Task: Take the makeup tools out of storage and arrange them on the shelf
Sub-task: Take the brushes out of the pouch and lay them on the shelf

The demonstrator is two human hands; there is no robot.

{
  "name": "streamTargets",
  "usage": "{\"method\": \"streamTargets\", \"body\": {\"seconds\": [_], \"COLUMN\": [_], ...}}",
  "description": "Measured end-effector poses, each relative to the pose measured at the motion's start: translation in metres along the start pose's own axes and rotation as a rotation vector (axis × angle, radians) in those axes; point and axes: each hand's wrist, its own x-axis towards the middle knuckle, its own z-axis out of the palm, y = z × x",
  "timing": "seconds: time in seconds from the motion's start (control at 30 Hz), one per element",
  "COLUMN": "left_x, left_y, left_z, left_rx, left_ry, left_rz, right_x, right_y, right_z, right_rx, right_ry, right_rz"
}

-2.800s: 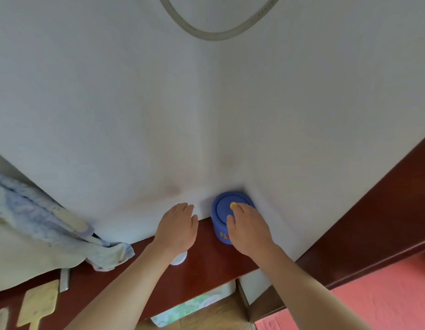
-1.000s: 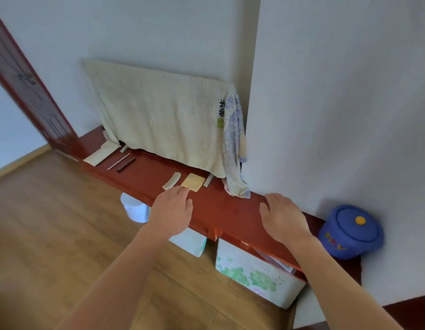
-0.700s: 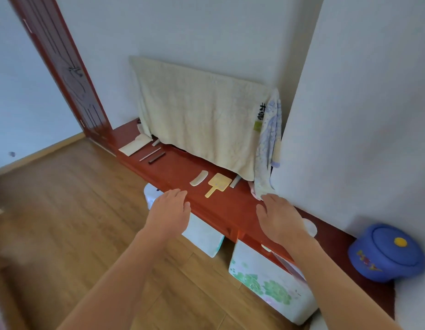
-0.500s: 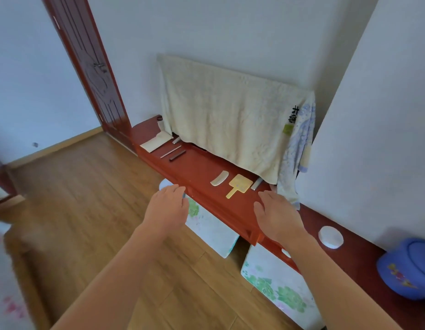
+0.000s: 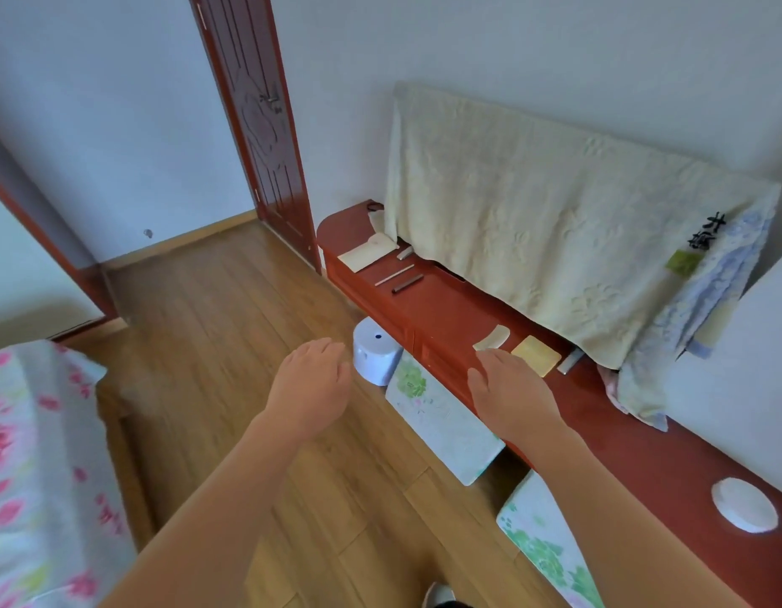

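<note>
On the long red-brown wooden shelf [image 5: 459,318], below the hanging cream towel [image 5: 555,221], lie the yellow paddle-shaped mirror [image 5: 536,355] and cream curved comb [image 5: 492,337]. My right hand [image 5: 509,399] and left hand [image 5: 312,383] hover with fingers spread, holding nothing. I should reach low and pinch each tool by its edges.

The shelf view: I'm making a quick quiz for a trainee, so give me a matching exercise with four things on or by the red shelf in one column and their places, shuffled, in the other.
Things:
1. yellow paddle
2. white round puff
3. dark stick
4. white round container

Places:
A. on the floor below the shelf
B. near the shelf's far end, beside a pale stick
C. just beyond the right hand
D. alone at the shelf's near right end

Pairs: 1-C, 2-D, 3-B, 4-A
</note>
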Motion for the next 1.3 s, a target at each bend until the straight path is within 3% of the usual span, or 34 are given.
{"method": "streamTargets", "body": {"seconds": [0.37,0.63,1.0,1.3], "left_x": [0.075,0.106,0.200,0.301], "left_y": [-0.069,-0.133,-0.261,-0.292], "left_z": [-0.010,-0.038,-0.059,-0.053], "left_rx": [0.080,0.021,0.015,0.038], "left_ry": [0.009,0.010,-0.029,-0.063], "left_rz": [-0.171,-0.265,-0.206,-0.082], "right_x": [0.138,0.213,0.301,0.359], "right_y": [-0.067,-0.134,-0.230,-0.239], "right_z": [0.019,0.041,0.087,0.110], "right_rx": [-0.004,0.009,0.034,-0.014], "right_ry": [-0.054,-0.095,-0.069,0.006], "right_rz": [-0.233,-0.279,-0.140,-0.061]}}
